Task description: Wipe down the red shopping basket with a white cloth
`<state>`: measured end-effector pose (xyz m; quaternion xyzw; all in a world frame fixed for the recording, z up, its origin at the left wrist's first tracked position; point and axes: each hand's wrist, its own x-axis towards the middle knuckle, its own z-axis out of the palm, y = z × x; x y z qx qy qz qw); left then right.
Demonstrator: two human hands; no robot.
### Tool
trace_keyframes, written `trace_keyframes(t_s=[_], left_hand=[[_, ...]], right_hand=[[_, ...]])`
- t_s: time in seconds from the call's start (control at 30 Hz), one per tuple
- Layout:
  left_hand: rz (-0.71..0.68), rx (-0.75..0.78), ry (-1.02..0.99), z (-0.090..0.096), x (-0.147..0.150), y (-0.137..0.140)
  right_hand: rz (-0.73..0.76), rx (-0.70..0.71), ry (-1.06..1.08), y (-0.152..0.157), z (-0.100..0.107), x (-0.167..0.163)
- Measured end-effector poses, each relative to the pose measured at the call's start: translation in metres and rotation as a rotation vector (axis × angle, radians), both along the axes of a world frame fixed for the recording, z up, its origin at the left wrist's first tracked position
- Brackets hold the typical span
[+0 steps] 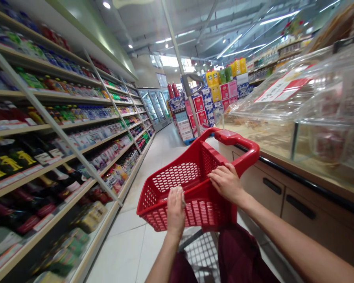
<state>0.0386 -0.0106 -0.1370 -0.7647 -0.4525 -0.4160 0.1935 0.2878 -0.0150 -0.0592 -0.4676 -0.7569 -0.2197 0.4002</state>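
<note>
A red plastic shopping cart (162,179) with a perforated basket stands right in front of me, turned at an angle. My left hand (176,210) is closed around a crumpled whitish cloth (179,192) at the basket's near rim. Most of that cloth is hidden by the fingers. Farther right, my right hand (226,182) grips the rim of the cart just below its thick red handle (249,151), fingers bent over the edge. Nothing shows inside the visible part of the basket. A grey lower grid (202,251) sits beneath it, between my legs.
Shelves of bottles and packs (88,153) line the left side. A glass-fronted counter (268,133) with plastic covers runs along the right. Stacked drink cartons (199,104) and a grey pole (177,43) stand ahead. Tiled floor (126,232) leads towards glass-door coolers (156,104).
</note>
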Motion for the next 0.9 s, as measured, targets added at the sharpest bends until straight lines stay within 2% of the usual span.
trace_keyframes(t_s=[0.07, 0.1, 0.2, 0.27, 0.3, 0.37, 0.47, 0.53, 0.6, 0.7, 0.77, 0.9], left_hand=[[-0.081, -0.029, 0.046, 0.004, 0.022, 0.0], [-0.095, -0.025, 0.069, 0.005, 0.022, 0.0], [-0.002, 0.054, 0.068, 0.002, -0.012, -0.003], [0.133, 0.117, -0.027, -0.003, -0.034, -0.003], [0.177, 0.133, -0.066, -0.004, -0.037, -0.003], [0.156, 0.113, -0.068, -0.003, -0.02, -0.001], [-0.039, 0.015, 0.04, 0.006, 0.028, 0.001], [-0.101, -0.013, 0.084, 0.011, 0.039, 0.001], [-0.07, -0.001, 0.09, 0.01, 0.024, 0.0], [0.09, 0.037, 0.0, 0.003, -0.012, 0.0], [0.12, 0.016, -0.072, 0.002, -0.015, 0.0], [-0.14, -0.191, -0.158, 0.015, 0.034, 0.0]], right_hand=[[0.005, -0.003, 0.0, 0.0, 0.0, 0.002], [0.005, -0.004, 0.0, -0.001, 0.001, 0.003], [0.006, -0.003, 0.006, -0.002, 0.002, 0.005], [-0.001, 0.006, 0.018, -0.001, 0.001, 0.003], [-0.008, 0.009, 0.027, -0.001, 0.0, 0.002], [-0.022, 0.018, 0.039, 0.001, -0.002, -0.001], [-0.021, 0.019, 0.025, 0.003, -0.003, -0.001], [-0.013, 0.022, 0.012, 0.003, -0.003, 0.002], [-0.001, 0.036, 0.013, 0.004, -0.003, 0.004], [0.014, 0.068, 0.042, 0.005, -0.006, 0.003], [0.015, 0.075, 0.068, 0.006, -0.008, 0.002], [0.055, 0.036, 0.093, 0.006, -0.004, 0.003]])
